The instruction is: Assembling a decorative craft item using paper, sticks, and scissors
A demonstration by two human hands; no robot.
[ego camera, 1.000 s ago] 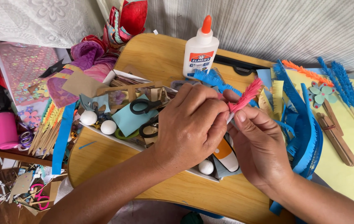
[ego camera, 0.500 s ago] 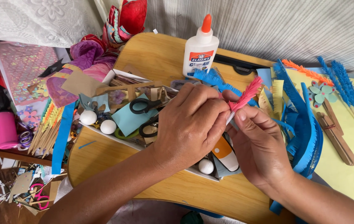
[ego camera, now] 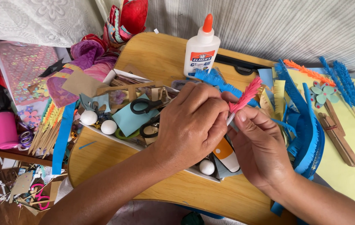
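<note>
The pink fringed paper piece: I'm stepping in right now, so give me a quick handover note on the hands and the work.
Left hand: fingers closed on the lower end of the pink fringed paper piece.
Right hand: pinching its white stem from below.
Nearby: glue bottle upright on the wooden table; black scissors in the tray.
Done: fringe sits on the stem tip.
Left: cannot tell how much.

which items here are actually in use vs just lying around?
In use: left hand, right hand, pink fringed paper stick.
Lying about: glue bottle, black scissors, white foam balls, blue fringed strips, pink cup.
</note>
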